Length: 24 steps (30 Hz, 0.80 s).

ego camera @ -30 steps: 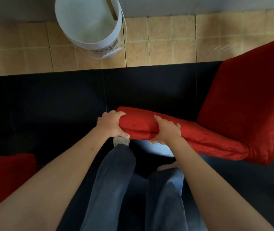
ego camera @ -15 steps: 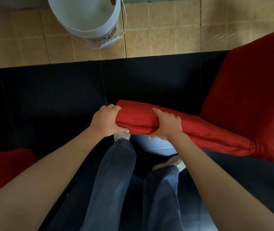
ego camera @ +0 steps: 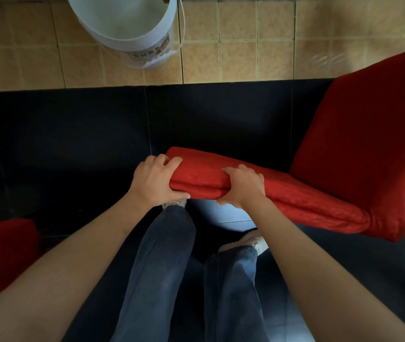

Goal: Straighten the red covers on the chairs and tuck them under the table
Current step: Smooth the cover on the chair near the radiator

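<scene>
A chair in a red cover (ego camera: 359, 154) stands at the right, seen from above, its seat sloping away to the upper right. My left hand (ego camera: 153, 181) grips the left end of the top of its backrest, fingers over the top and thumb below. My right hand (ego camera: 244, 187) grips the same top edge a little further right. The cover's cloth bunches in a fold between the two hands. A second red-covered chair (ego camera: 1, 255) shows at the lower left edge, only partly in view.
A white plastic bucket (ego camera: 132, 28) stands on the beige tiled floor (ego camera: 245, 45) at the top. Below it lies a wide black surface (ego camera: 73, 139); whether it is the table I cannot tell. My legs in blue jeans (ego camera: 164, 267) and light shoes stand under my arms.
Both hands have kept their grip on the backrest top. The chair, bucket and floor have slid slightly upward in the view, so the chair sits a little further from me.
</scene>
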Each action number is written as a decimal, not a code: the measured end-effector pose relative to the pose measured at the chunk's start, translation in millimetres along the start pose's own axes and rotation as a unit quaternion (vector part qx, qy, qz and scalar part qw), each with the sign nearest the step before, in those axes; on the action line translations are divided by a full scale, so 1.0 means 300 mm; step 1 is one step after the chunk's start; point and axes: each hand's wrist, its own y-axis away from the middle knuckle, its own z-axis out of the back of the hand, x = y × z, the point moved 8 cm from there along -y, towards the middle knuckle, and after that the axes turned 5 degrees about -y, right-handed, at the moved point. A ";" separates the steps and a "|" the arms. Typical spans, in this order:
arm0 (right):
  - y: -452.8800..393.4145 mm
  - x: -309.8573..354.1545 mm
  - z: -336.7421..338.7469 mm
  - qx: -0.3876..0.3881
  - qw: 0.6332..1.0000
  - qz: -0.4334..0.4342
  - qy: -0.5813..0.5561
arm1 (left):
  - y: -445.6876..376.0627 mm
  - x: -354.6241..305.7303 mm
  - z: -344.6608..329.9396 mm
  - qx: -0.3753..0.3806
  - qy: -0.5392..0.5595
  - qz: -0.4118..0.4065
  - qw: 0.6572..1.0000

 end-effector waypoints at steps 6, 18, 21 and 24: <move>0.010 -0.022 0.019 -0.049 0.997 -0.017 -0.063 | -0.015 0.008 0.008 0.003 0.018 0.005 1.000; 0.074 -0.030 0.127 -0.077 0.991 -0.048 -0.099 | -0.012 -0.038 0.157 -0.023 0.004 -0.015 1.000; 0.106 -0.036 0.201 -0.090 0.989 -0.047 -0.107 | 0.021 -0.033 0.232 -0.073 0.098 0.005 0.992; 0.155 -0.049 0.276 -0.102 0.987 -0.050 -0.115 | 0.095 -0.012 0.276 -0.112 0.215 0.043 0.969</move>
